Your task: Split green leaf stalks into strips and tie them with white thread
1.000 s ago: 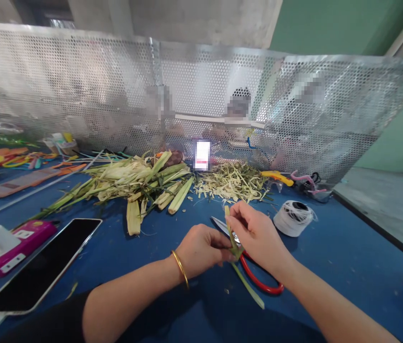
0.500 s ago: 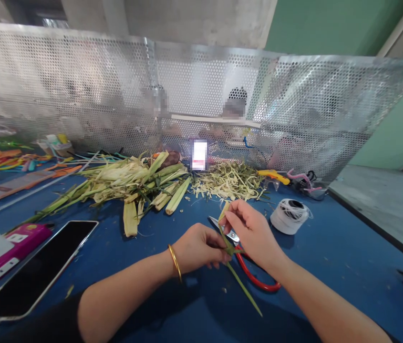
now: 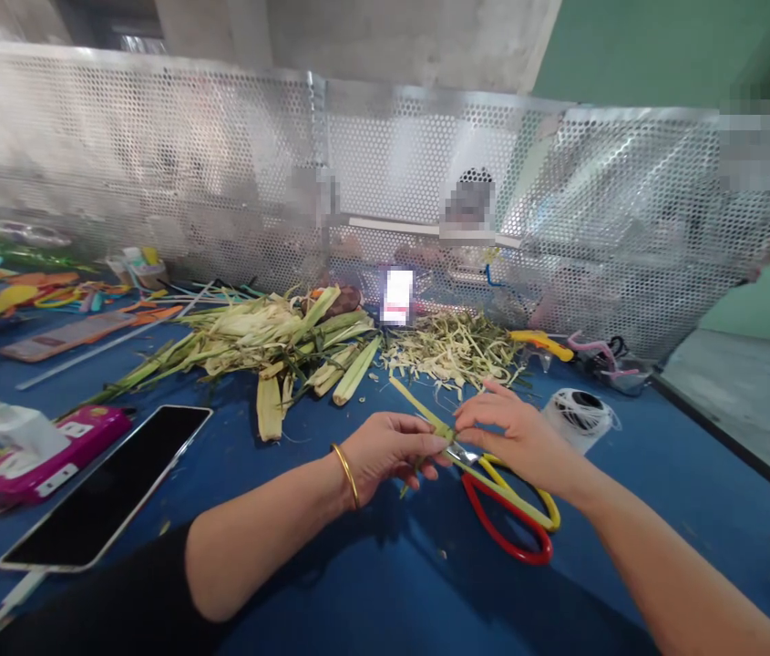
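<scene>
My left hand (image 3: 395,451), with a gold bangle at the wrist, pinches a folded green leaf strip (image 3: 410,397) between thumb and fingers. Close against it, my right hand (image 3: 511,433) closes its thumb and fingertips on the same strip at the fold. One end of the strip points up and away; the other slants down to the right. Beneath the hands lies a pair of scissors (image 3: 508,528) with one red and one yellow handle loop, its blades mostly hidden. A spool of white thread (image 3: 580,415) stands just beyond my right hand.
Husk leaves (image 3: 268,342) lie heaped on the blue table (image 3: 357,565), beside a pile of shredded strips (image 3: 456,346). On the left are a phone (image 3: 111,487) and a magenta power strip (image 3: 63,456). A perforated metal screen (image 3: 220,164) crosses the back; a yellow-handled tool (image 3: 541,343) lies near it.
The strip has turned so its far end now points up-left. My right hand has come lower beside the left, and the scissors' yellow handle has come into sight. The view has shifted left.
</scene>
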The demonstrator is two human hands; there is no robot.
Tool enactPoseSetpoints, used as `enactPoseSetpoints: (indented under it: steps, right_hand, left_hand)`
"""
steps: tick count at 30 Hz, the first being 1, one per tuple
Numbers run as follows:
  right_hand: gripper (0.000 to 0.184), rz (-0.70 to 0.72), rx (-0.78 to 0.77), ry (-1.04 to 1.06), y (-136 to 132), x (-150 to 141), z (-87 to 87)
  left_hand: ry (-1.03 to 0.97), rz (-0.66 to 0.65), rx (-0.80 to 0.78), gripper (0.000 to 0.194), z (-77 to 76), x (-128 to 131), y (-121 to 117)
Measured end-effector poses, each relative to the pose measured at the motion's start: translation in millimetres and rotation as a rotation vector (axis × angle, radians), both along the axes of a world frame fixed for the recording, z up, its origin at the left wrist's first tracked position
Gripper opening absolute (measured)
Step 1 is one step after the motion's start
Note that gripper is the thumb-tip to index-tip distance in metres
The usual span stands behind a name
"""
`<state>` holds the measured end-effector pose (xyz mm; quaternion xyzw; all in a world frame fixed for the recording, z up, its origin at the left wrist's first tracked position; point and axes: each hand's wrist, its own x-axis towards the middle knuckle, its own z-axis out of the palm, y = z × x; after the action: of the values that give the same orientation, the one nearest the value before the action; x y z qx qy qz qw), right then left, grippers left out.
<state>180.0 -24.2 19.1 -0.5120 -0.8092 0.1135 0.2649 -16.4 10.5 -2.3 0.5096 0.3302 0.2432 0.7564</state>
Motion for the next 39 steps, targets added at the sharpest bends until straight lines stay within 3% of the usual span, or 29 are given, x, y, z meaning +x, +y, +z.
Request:
enactPoseSetpoints:
  steps: [6,10,17,23,26,28,31,35,37,39]
  right_hand:
    - [0.022,-0.084,0.139,-0.082,3,3,-1.9]
    - [0.021,-0.103,0.131,-0.093,5,5,-4.1]
    - [0.025,-0.097,-0.011,0.061,3,-1,2.8]
    - [0.020,-0.101,-0.375,0.388,-5,-23,3.2]
    - [0.019,-0.149,-0.400,0.561,-5,-33,-3.4]
    - [0.021,-0.186,-0.352,0.620,-3,-37,-8.4]
    - [0.020,-0.225,-0.199,0.497,-2,-38,-11.9]
    - [0.016,-0.315,0.384,0.228,-11,-30,-2.8]
    - [0.014,-0.266,0.614,0.097,-18,-27,2.6]
    - [0.015,-0.088,0.677,-0.056,-23,-29,3.2]
  left_hand:
    - [0.007,0.059,0.007,0.027,-1.3,1,1]
    - [0.017,0.058,-0.008,0.025,-0.2,1,1]
    - [0.122,0.013,0.130,0.020,2.9,1,-2]
    - [0.205,-0.151,0.238,0.017,3.2,2,-7]
    - [0.220,-0.178,0.237,0.016,2.8,2,-8]
    - [0.230,-0.179,0.230,0.017,2.3,2,-8]
    - [0.227,-0.168,0.211,0.019,1.7,3,-9]
    - [0.116,-0.013,0.066,0.022,2.1,3,-5]
    - [0.009,0.095,-0.037,0.025,2.8,2,-1]
    - [-0.091,0.163,-0.113,0.026,3.0,1,3]
